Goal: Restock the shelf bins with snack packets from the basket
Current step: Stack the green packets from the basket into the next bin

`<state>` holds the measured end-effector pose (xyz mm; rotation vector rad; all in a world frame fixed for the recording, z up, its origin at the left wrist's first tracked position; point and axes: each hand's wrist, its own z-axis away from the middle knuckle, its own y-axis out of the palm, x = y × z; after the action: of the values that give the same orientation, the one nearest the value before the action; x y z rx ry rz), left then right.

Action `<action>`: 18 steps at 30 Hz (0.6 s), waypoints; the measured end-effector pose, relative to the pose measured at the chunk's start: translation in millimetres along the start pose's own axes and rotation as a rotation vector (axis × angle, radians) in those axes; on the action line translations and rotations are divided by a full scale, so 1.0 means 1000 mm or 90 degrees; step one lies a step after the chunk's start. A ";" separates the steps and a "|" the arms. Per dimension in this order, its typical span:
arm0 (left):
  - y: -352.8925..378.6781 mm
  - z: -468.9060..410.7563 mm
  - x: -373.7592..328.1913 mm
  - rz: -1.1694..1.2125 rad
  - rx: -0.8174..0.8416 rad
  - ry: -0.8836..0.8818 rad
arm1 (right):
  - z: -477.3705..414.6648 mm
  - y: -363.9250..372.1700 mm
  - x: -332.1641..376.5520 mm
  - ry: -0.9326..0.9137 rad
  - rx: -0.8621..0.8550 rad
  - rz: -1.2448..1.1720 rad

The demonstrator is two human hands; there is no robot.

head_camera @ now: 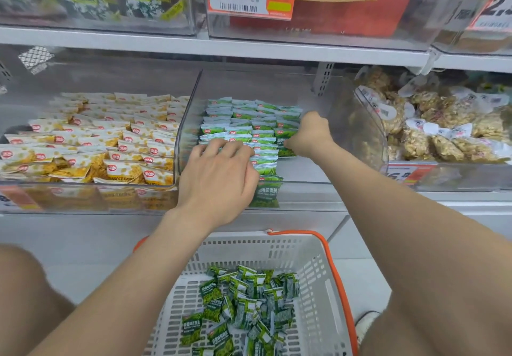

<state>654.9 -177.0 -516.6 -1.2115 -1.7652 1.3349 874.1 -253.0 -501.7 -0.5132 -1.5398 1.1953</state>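
Note:
Rows of green snack packets (250,122) fill the clear middle shelf bin (327,122). My left hand (219,178) lies palm-down over the front rows, its fingers curled over the packets' top edges. Further in, my right hand (309,133) pinches a green packet (285,145) at the right end of a row. Below the shelf, a white plastic basket (313,261) with orange handles holds several loose green packets (243,303).
The clear bin on the left (177,139) is packed with yellow-and-white packets (91,145). The bin on the right (371,133) holds bags of brown snacks (440,133). A shelf board (249,48) with price tags runs close overhead. My knees flank the basket.

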 end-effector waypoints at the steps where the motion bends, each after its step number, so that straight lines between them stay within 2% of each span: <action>1: 0.000 0.000 0.000 0.002 -0.002 -0.003 | 0.001 0.002 0.000 -0.010 -0.005 0.003; 8: 0.001 0.001 0.003 0.054 -0.011 0.000 | 0.015 -0.011 -0.010 0.006 0.014 0.012; 10: 0.001 0.002 0.006 0.089 -0.032 0.007 | 0.025 -0.017 -0.011 -0.017 0.023 0.057; 13: 0.001 0.004 0.009 0.147 -0.068 0.039 | 0.047 -0.022 -0.008 -0.139 -0.051 0.136; 15: 0.000 0.006 0.011 0.172 -0.096 0.066 | 0.070 -0.027 -0.005 -0.258 -0.103 0.094; 18: -0.004 0.009 0.009 0.208 -0.170 0.108 | 0.121 -0.040 0.004 -0.392 -0.114 0.013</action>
<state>642.4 -172.1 -515.5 -1.7681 -1.7133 1.1492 773.5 -316.4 -456.1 -0.2837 -2.1818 1.3073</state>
